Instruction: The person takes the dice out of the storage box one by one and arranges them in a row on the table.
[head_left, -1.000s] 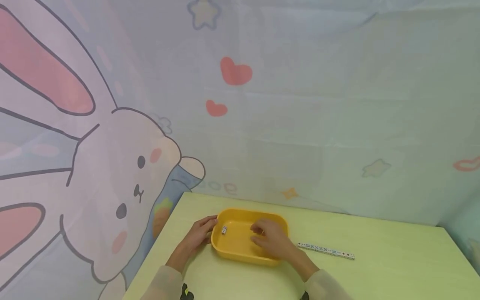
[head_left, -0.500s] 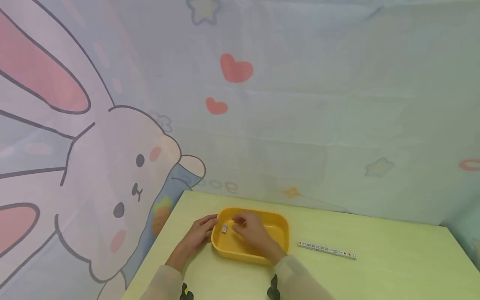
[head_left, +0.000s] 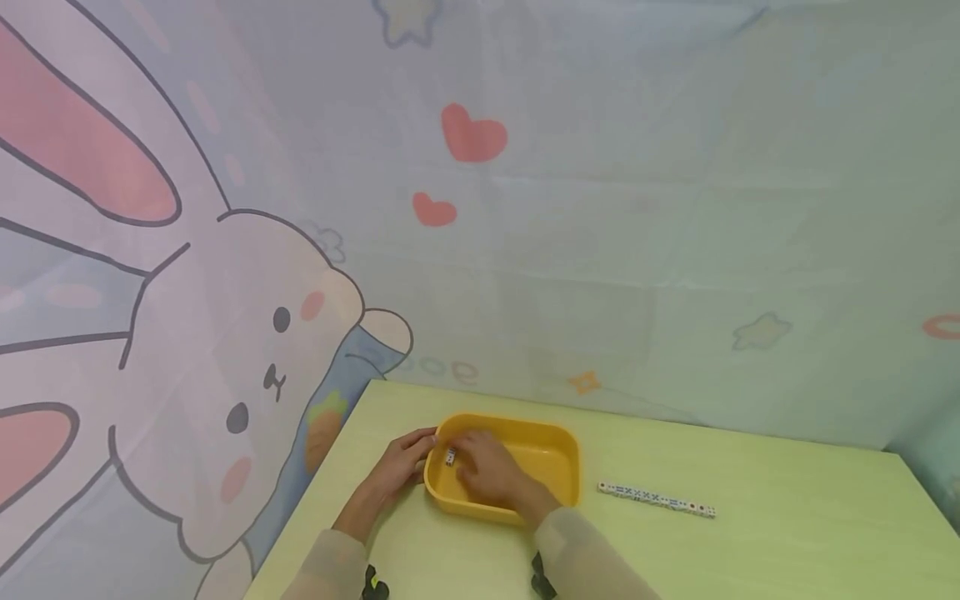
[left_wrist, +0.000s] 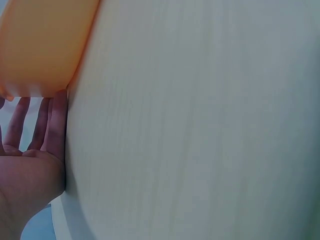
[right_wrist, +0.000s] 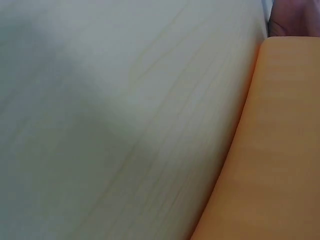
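Note:
A yellow tray (head_left: 558,467) sits on the table, its orange-looking wall (right_wrist: 280,125) filling the right of the right wrist view. My left hand (head_left: 395,467) lies at the tray's left end. In the left wrist view its fingers (left_wrist: 57,117) reach fairly straight up to the tray's end wall (left_wrist: 45,45). Inside the tray, my right hand (head_left: 491,471) is bent down toward the left end, with blurred fingertips beside small white dice (head_left: 450,457). Whether it pinches any of them cannot be told. That hand is outside the right wrist view.
A straight row of white dice (head_left: 656,498) with coloured pips lies on the pale green table (head_left: 787,517), right of the tray. Behind the table hangs a cloth backdrop (head_left: 600,208) printed with a rabbit, hearts and stars.
My right hand has moved left inside the tray, from its right half to beside the dice at the left end. My left hand has stayed at the tray's left end.

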